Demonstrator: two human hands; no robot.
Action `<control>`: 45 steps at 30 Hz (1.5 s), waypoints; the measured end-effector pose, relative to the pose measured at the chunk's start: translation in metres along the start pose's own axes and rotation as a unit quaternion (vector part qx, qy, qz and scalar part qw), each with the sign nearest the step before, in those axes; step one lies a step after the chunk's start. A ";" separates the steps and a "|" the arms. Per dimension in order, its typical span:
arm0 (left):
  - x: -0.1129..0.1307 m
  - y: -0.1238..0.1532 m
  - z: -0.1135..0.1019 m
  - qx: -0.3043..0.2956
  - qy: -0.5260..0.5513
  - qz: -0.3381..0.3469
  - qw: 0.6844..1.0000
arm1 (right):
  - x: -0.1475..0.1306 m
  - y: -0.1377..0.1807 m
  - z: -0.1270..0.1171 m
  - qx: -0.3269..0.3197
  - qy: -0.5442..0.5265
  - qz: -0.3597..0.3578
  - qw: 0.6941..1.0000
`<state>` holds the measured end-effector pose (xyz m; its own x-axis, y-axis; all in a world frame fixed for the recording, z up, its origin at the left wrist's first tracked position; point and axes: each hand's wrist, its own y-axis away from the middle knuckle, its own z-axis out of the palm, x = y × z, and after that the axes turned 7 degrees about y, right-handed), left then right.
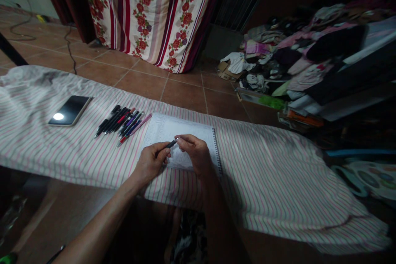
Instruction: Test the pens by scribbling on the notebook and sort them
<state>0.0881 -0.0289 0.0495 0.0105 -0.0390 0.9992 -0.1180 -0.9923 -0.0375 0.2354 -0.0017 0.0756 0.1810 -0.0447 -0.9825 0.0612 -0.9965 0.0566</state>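
Observation:
Above a spiral notebook, my left hand is closed around a dark pen. The pen slants up to the right, and its far end has a small silvery part. At that end, the fingertips of my right hand are pinched together on it. Handwriting covers the notebook's open page, and its wire binding runs down the right side. Left of the notebook lies a loose bunch of pens in black, red, purple and pink.
A smartphone lies left of the pens on a striped cloth covering the table. Beyond are a tiled floor and a flowered curtain. Clothes are heaped at the right, with a pale blue plastic item below.

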 end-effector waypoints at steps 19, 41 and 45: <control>0.007 0.000 -0.002 -0.037 0.099 -0.061 0.993 | 0.003 0.001 0.007 0.014 -0.009 -0.012 1.000; 0.003 -0.001 0.001 0.014 0.032 0.002 0.999 | 0.006 -0.001 0.019 0.087 -0.023 -0.022 0.996; 0.003 -0.002 0.001 0.008 0.076 -0.015 0.997 | 0.002 0.001 0.016 0.064 -0.012 -0.011 0.998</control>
<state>0.0894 -0.0274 0.0521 -0.1378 0.0071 0.9904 -0.1041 -0.9945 -0.0074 0.2201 -0.0044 0.0705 0.1577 -0.0220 -0.9872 -0.0609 -0.9981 0.0125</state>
